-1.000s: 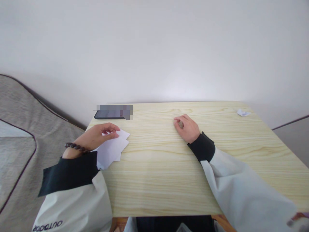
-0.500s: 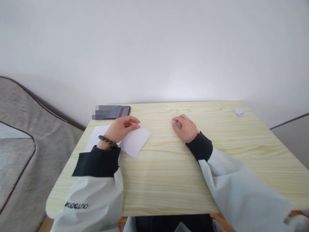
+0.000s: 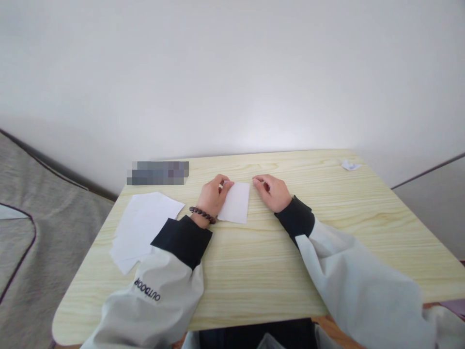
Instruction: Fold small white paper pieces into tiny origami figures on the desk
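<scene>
My left hand [image 3: 213, 194] pinches a small white sheet of paper [image 3: 235, 203] at its upper left edge, thumb and forefinger together. The sheet lies at the middle of the table. A dark bead bracelet [image 3: 202, 213] circles my left wrist. Just off the sheet's right edge rests my right hand [image 3: 271, 191], fingers curled and the thumb brought to the forefinger. Whether anything sits between those fingertips cannot be made out. Left of my left hand, several white paper sheets [image 3: 145, 225] lie in an overlapping pile, partly behind my sleeve.
A blurred-out phone [image 3: 158, 173] lies at the table's back left. A small crumpled bit of paper [image 3: 350, 166] is near the back right corner. The pale wooden table [image 3: 254, 271] meets a white wall [image 3: 232, 77]. Grey fabric [image 3: 54, 232] stands on the left.
My left hand has moved right, bringing one sheet off the pile to the middle of the table. My right hand stays nearly in place. The view has shifted slightly.
</scene>
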A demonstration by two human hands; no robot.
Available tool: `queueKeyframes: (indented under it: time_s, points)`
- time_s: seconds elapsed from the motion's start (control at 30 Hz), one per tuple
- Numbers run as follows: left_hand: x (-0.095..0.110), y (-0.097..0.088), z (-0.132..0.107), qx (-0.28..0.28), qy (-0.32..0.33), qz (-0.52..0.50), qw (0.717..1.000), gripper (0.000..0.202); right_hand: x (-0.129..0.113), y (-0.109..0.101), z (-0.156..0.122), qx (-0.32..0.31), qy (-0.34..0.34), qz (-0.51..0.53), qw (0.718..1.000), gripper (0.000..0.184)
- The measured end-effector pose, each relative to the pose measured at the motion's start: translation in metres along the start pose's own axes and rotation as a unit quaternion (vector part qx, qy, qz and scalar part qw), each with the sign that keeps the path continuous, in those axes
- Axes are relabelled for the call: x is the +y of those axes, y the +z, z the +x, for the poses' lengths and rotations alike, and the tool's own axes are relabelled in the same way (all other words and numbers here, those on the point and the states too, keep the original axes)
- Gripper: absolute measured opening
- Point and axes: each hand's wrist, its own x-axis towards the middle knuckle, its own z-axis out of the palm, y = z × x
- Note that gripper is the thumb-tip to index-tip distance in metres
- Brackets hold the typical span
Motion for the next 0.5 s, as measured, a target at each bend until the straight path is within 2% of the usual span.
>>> queueKeyframes:
  time_s: [0.13, 0.27, 0.4, 0.5]
  points:
    - [0.0032, 0.0031, -0.0024, -0.024, 0.033, 0.036, 0.999, 0.027, -0.0016, -0.0004, 0.0001, -0.012, -0.016, 0.013, 1.0, 0.028]
    - [0.0055, 0.0008, -0.0044, -0.031, 0.035, 0.045, 0.998, 0.029, -0.0004, 0.0003, -0.0006, -0.036, -0.027, 0.04, 0.998, 0.028]
    - [0.0077, -0.0018, -0.0066, -0.034, 0.039, 0.01, 0.999, 0.028, 0.0014, 0.0001, -0.0013, -0.063, -0.024, 0.09, 0.994, 0.024]
    - [0.0075, -0.0031, -0.0083, -0.063, 0.019, -0.063, 0.996, 0.031, 0.0006, -0.0005, -0.0011, -0.042, 0.004, 0.121, 0.992, 0.02]
